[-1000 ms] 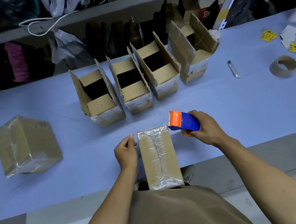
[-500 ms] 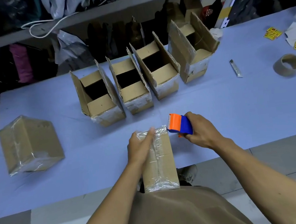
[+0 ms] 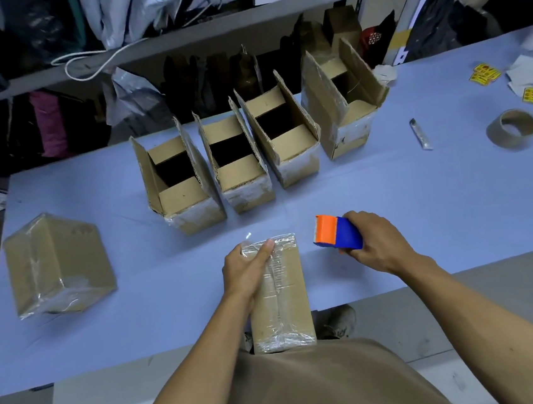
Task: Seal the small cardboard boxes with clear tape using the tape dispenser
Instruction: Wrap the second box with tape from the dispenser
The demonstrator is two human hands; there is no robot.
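The blue-and-orange plastic tape dispenser is gripped in the right hand. The tape-wrapped brown cardboard box, pressed under the flat left hand, lies just leftward, its long axis running toward the body.

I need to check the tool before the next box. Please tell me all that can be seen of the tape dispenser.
The tape dispenser is a small hand tool that looks like plastic, with a blue body and an orange front end. The right hand grips its blue part from the right, so its rear and underside are hidden. It sits low over the table, orange end pointing left, to the right of the taped box and apart from it. Whether it touches the table cannot be told. No roll shows.
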